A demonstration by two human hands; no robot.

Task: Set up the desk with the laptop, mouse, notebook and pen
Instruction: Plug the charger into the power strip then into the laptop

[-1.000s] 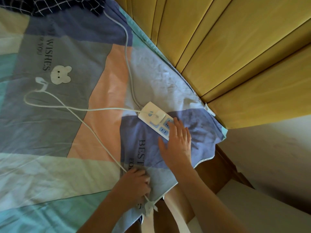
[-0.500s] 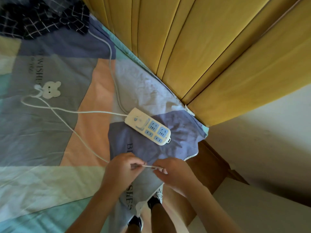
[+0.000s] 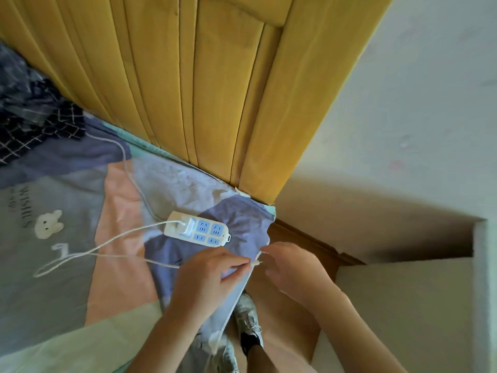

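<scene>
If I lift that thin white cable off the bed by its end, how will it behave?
Probably floppy: the thin white cable lies in loose loops on the patchwork bedsheet. It looks light, so the left hand pinching its end should suffice. Pulling may drag the white power strip it joins.

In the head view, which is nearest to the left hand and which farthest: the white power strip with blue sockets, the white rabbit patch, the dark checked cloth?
From the left hand, nearest first:
1. White power strip with blue sockets, just above the hand on the bedsheet.
2. White rabbit patch, far to the left on the grey panel.
3. Dark checked cloth, at the upper left, by the yellow wooden headboard.
</scene>
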